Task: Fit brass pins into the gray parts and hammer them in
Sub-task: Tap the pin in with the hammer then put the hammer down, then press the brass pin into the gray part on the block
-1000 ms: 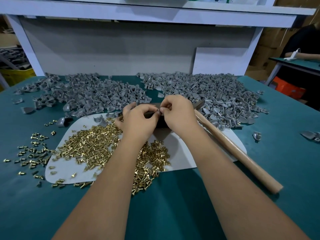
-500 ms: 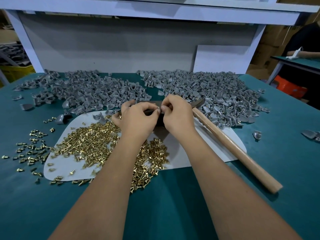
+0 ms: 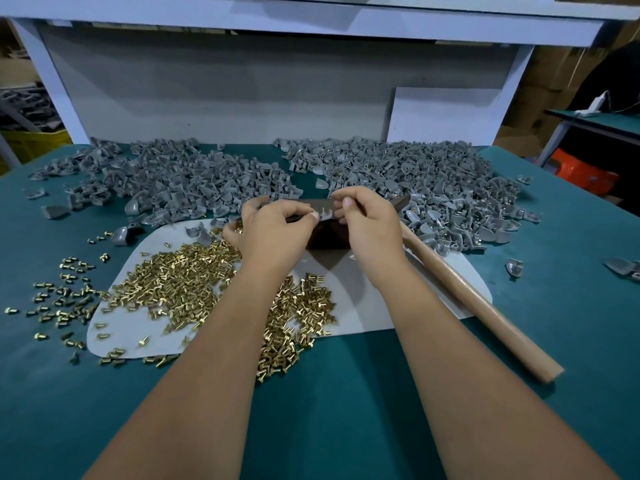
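Both hands met over the bench's middle: the left hand (image 3: 273,226) and right hand (image 3: 367,220) together pinched a small gray part (image 3: 325,215) between curled fingertips, brass pins (image 3: 194,282) heaped toward the near-left edge.

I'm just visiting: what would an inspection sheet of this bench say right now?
Surface: teal table with a pale mat on it.
Job's things: brass pins heaped on the mat, some scattered on the table to its left; gray parts in two piles at the back; hammer lying at the right.
Clutter: dark block between the hands.
Hands: left hand and right hand pinch a small gray part over the block.
Cables: nothing seen.
Surroundings: white shelf frame, another teal table at the right.
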`<state>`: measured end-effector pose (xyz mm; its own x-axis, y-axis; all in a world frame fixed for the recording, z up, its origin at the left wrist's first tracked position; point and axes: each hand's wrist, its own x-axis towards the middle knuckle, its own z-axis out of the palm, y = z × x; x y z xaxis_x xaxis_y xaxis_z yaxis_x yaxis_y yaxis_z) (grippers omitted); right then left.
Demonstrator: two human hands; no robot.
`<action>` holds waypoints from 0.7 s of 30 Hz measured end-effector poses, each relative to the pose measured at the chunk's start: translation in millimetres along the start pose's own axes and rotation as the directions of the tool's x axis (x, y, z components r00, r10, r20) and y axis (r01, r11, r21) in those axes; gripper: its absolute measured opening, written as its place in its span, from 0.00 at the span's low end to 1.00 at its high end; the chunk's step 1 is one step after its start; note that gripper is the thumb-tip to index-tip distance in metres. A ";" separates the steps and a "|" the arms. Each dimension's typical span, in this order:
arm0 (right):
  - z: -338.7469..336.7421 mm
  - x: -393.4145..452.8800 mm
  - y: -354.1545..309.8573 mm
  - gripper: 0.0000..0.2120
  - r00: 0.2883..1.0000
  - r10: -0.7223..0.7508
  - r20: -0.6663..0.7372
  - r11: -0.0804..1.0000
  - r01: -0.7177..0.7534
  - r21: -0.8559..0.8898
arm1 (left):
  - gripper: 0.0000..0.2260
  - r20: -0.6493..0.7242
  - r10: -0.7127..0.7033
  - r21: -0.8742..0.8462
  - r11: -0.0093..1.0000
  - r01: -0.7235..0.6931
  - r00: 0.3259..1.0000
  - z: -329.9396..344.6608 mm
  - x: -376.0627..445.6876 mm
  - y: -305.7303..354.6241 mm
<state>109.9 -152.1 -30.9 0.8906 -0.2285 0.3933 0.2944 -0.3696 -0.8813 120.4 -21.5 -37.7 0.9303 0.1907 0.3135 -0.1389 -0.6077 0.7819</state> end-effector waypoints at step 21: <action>-83.9 -17.5 4.4 0.14 0.981 0.141 -0.136 0.365 -0.180 -0.913 | 0.06 0.020 0.040 -0.002 0.999 -0.040 0.999 1.5 -5.1 2.8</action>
<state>66.6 -225.4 -19.8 0.8676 -0.3992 0.2967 -0.3693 -0.9166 -0.1532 115.8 -25.4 -38.0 0.9307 0.1507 0.3333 -0.1764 -0.6134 0.7698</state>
